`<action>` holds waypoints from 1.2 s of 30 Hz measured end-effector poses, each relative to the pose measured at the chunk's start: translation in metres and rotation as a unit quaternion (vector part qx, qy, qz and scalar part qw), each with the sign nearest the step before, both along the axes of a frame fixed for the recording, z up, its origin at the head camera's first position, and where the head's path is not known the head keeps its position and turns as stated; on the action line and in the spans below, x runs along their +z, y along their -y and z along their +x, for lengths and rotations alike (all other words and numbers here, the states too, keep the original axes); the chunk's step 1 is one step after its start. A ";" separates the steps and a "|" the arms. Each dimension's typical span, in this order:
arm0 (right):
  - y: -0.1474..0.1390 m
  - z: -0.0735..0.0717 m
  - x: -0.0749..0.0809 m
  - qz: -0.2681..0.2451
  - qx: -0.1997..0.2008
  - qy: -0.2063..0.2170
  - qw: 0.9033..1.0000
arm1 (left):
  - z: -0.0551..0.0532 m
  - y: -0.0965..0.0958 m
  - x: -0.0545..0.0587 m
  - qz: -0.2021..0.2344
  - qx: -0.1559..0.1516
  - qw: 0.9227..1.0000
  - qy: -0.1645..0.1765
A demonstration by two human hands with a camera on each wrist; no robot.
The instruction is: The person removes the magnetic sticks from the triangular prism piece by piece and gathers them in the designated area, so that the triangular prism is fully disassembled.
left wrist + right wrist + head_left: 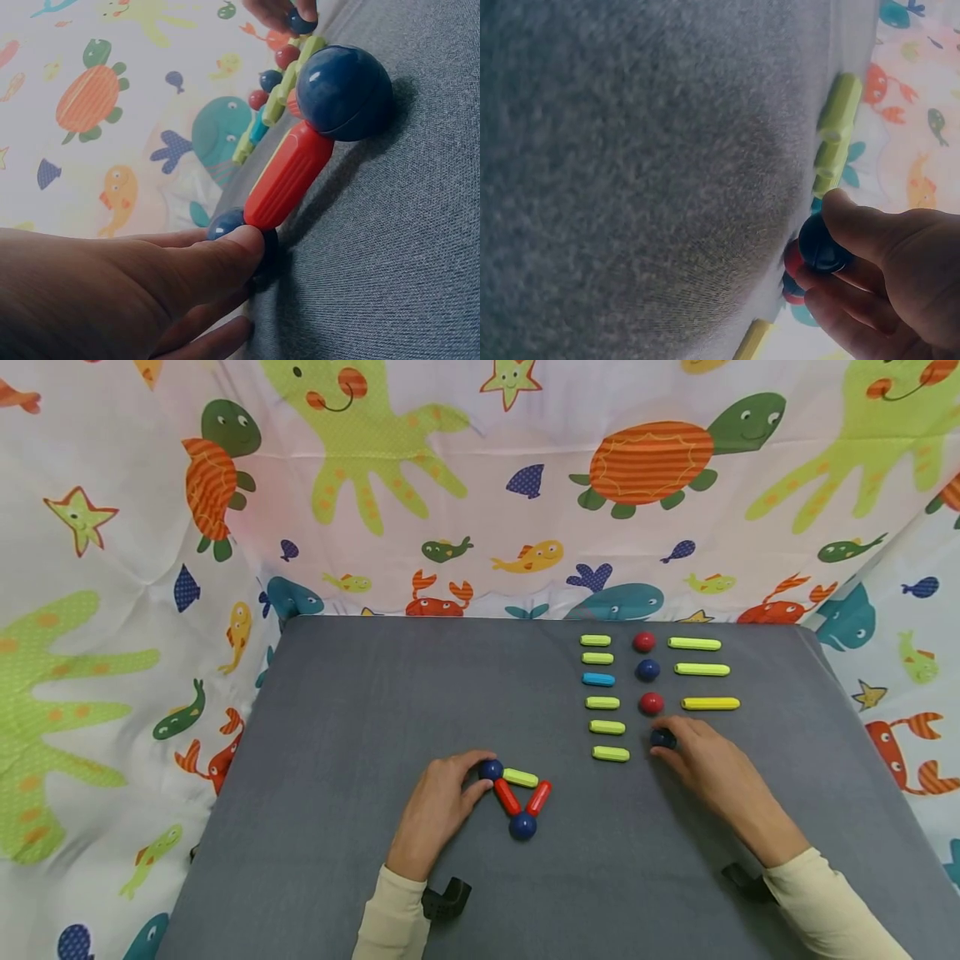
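Observation:
My left hand (435, 814) pinches a blue ball (491, 769) between thumb and fingers. From that ball extend a yellow-green rod (521, 778) and a red rod (506, 797). The red rod runs to a second blue ball (522, 826), from which another red rod (539, 797) angles up toward the yellow-green rod's far end. My right hand (716, 772) holds a separate dark blue ball (822, 244) by thumb and fingertips, just below the lowest red ball (652, 703) of a column.
Left of the ball column stand several short yellow-green rods (607, 727) and one light blue rod (598, 679). Right of it lie longer yellow-green rods (702, 669) and a yellow one (711, 703). A sea-animal curtain (480, 468) borders the grey table (337, 710).

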State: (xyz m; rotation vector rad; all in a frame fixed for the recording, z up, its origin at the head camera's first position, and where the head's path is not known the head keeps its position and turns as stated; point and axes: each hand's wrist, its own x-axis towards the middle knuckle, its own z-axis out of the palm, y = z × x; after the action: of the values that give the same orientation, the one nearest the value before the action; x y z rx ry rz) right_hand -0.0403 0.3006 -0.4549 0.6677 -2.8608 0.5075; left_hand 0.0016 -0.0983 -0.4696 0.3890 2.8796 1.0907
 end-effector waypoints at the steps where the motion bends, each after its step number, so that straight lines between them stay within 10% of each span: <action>1: 0.000 0.000 0.000 0.002 0.000 0.001 1.000 | 0.000 0.000 0.000 0.001 0.000 1.000 0.000; 23: 0.007 -0.002 -0.001 0.028 0.010 -0.027 0.999 | 0.002 0.000 0.001 0.002 0.001 1.000 0.010; 29: 0.050 0.010 0.018 0.007 0.122 -0.062 0.991 | 0.002 0.001 0.001 0.009 0.000 1.000 0.005; 36: 0.114 0.033 0.010 0.041 0.290 -0.032 0.956 | 0.003 0.000 0.000 0.007 -0.003 1.000 -0.015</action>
State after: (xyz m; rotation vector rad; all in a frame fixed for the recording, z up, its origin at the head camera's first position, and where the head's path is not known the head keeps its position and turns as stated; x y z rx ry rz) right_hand -0.0069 0.1861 -0.4446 1.5227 -2.6026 0.4226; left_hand 0.0043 -0.0983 -0.4694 0.4169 2.8955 1.1153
